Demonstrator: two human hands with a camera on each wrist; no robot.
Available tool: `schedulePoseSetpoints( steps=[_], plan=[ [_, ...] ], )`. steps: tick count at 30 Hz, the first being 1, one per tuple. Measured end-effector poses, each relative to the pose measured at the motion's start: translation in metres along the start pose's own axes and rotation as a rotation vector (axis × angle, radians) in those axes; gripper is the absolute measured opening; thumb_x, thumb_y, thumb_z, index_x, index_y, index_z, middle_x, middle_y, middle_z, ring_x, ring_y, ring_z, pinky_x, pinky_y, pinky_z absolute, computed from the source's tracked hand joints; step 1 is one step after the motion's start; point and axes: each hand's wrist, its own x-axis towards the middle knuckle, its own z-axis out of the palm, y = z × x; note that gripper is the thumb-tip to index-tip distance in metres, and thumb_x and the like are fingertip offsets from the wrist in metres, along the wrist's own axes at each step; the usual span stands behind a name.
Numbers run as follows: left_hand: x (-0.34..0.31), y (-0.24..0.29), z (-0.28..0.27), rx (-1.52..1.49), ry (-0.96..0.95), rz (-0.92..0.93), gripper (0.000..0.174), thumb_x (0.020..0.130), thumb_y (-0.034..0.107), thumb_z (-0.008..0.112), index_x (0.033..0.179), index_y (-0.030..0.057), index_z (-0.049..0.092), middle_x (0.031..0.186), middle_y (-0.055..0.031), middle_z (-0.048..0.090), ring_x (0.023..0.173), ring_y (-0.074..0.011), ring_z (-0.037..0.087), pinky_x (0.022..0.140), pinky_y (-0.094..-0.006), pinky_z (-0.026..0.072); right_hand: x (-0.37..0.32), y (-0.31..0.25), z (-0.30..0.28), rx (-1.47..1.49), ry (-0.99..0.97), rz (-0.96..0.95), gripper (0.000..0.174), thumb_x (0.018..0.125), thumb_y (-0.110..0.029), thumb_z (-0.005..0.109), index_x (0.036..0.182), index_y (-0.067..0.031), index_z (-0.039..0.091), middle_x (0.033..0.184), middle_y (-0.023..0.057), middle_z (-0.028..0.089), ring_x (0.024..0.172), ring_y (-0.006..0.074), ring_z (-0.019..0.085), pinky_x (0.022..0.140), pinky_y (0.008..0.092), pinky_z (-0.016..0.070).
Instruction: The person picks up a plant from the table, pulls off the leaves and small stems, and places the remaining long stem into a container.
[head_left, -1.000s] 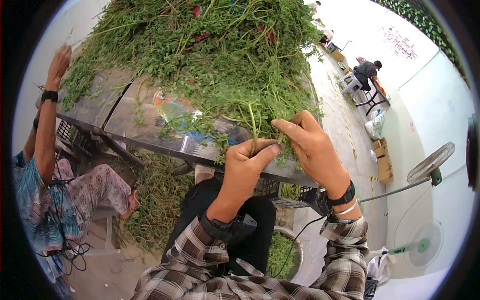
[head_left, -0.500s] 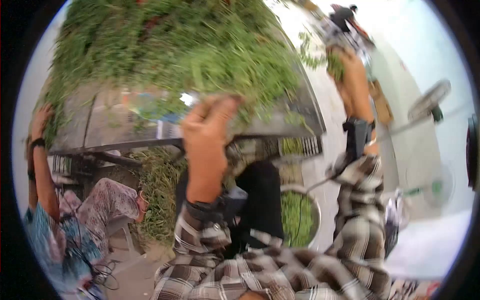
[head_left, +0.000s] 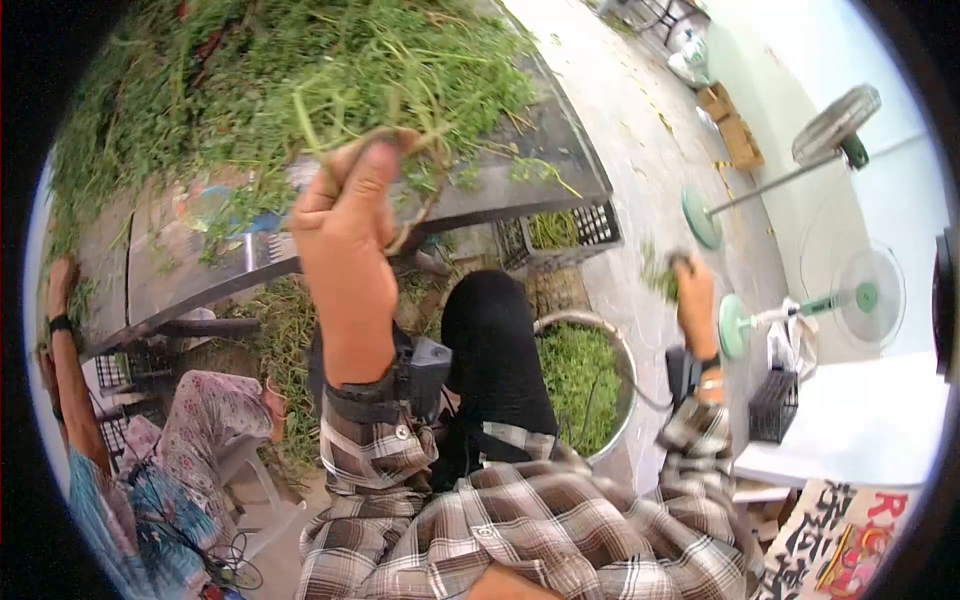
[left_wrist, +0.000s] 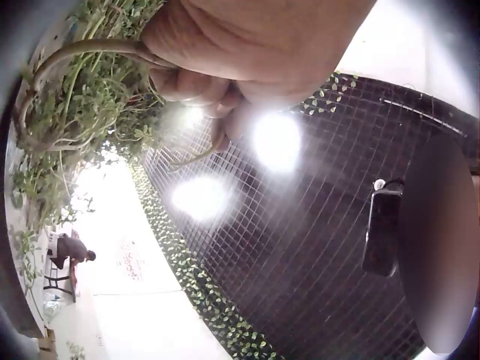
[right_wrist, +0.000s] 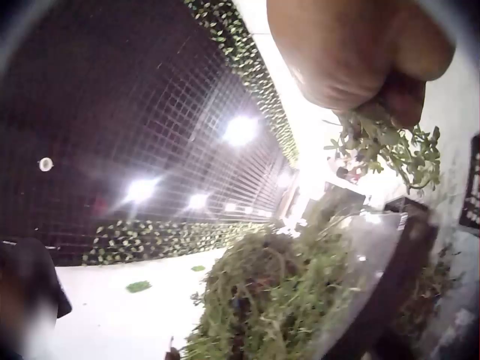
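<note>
There are two fans (head_left: pixel 835 125), at least two cardboard boxes (head_left: pixel 741 143), at least three black crates (head_left: pixel 773 405), one tub (head_left: pixel 629 380), one chair (head_left: pixel 266 505) and one sign (head_left: pixel 830 545).

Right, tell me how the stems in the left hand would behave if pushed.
The stems would probably bend: one curves in a long arc from the left hand. They look light, being thin, and might snag, since they splay different ways.

The dark table (head_left: pixel 475 200) carries a heap of leafy green stems (head_left: pixel 300 80).
</note>
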Motion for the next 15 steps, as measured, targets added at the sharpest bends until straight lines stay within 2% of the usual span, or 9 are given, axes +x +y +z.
schedulePoseSetpoints(
  steps=[1,2,3,5,7,9,11,13,15],
  plan=[
    [-0.001,0.000,0.002,-0.002,0.021,0.030,0.016,0.081,0.016,0.065,0.089,0.0019,0.067,0.066,0.0061,0.059,0.044,0.0011,0.024,0.041,-0.0179,0.0162,-0.014,0.020,0.003,-0.145,-0.221,0.154,0.021,0.082,-0.016,0.049,0.085,0.0008,0.061,0.078,0.0179,0.060,0.074,0.0247,0.058,0.066,0.0344,0.0433],
    [-0.001,-0.002,0.004,0.002,-0.002,0.011,0.016,0.082,0.016,0.064,0.090,0.0018,0.067,0.065,0.0071,0.056,0.045,0.0015,0.025,0.041,-0.0178,0.0160,-0.035,0.071,0.018,-0.249,-0.298,-0.007,0.022,0.082,-0.018,0.048,0.086,-0.0005,0.061,0.075,0.0199,0.059,0.080,0.0303,0.059,0.069,0.0383,0.0442],
    [-0.001,-0.003,0.004,0.005,-0.025,-0.009,0.016,0.082,0.015,0.064,0.090,0.0016,0.067,0.063,0.0082,0.054,0.046,0.0019,0.026,0.042,-0.0177,0.0159,-0.047,0.069,0.019,-0.234,-0.612,0.246,0.023,0.078,-0.016,0.053,0.095,-0.0020,0.060,0.084,0.0208,0.058,0.086,0.0351,0.057,0.073,0.0411,0.0448],
    [-0.003,-0.001,0.006,-0.003,-0.048,-0.012,0.017,0.082,0.016,0.064,0.091,0.0014,0.067,0.062,0.0086,0.053,0.047,0.0020,0.027,0.043,-0.0176,0.0161,-0.084,0.122,0.036,-0.395,-0.456,-0.159,0.031,0.074,-0.010,0.057,0.104,-0.0025,0.057,0.099,0.0210,0.055,0.090,0.0354,0.056,0.076,0.0400,0.0458],
    [-0.003,-0.001,0.004,-0.006,-0.092,-0.036,0.017,0.082,0.016,0.064,0.091,0.0011,0.067,0.061,0.0089,0.051,0.047,0.0021,0.028,0.043,-0.0176,0.0162,-0.074,0.086,0.032,-0.297,-0.476,-0.066,0.038,0.071,-0.006,0.059,0.108,-0.0025,0.056,0.110,0.0205,0.050,0.092,0.0350,0.056,0.078,0.0389,0.0458],
    [-0.002,-0.003,0.003,0.018,-0.146,-0.040,0.023,0.083,0.019,0.063,0.095,0.0004,0.064,0.084,-0.0035,0.066,0.044,0.0001,0.029,0.040,-0.0183,0.0199,-0.050,0.042,0.032,-0.231,-0.399,-0.047,0.031,0.074,-0.006,0.057,0.105,-0.0018,0.058,0.100,0.0180,0.056,0.083,0.0299,0.060,0.070,0.0353,0.0479],
    [-0.002,-0.005,0.003,0.009,-0.160,-0.019,0.023,0.083,0.020,0.063,0.095,-0.0004,0.064,0.085,-0.0040,0.066,0.044,0.0001,0.030,0.041,-0.0179,0.0208,-0.023,-0.003,0.032,0.164,-0.355,0.100,0.021,0.079,-0.007,0.054,0.099,-0.0007,0.060,0.085,0.0133,0.059,0.069,0.0212,0.061,0.061,0.0293,0.0478],
    [-0.003,-0.005,0.003,0.000,-0.165,-0.029,0.023,0.083,0.019,0.062,0.095,-0.0005,0.064,0.085,-0.0044,0.066,0.044,0.0001,0.031,0.041,-0.0179,0.0213,-0.001,-0.080,0.020,0.307,-0.355,-0.003,0.016,0.083,-0.006,0.050,0.094,0.0000,0.061,0.074,0.0092,0.058,0.060,0.0133,0.059,0.055,0.0238,0.0461],
    [-0.003,-0.004,0.001,0.018,-0.181,-0.021,0.021,0.083,0.018,0.062,0.094,0.0001,0.064,0.085,-0.0051,0.066,0.045,-0.0004,0.032,0.041,-0.0184,0.0229,0.016,-0.126,0.018,0.451,-0.339,-0.176,0.016,0.084,-0.004,0.050,0.094,0.0000,0.061,0.072,0.0077,0.055,0.057,0.0117,0.055,0.054,0.0232,0.0438]
  ],
)
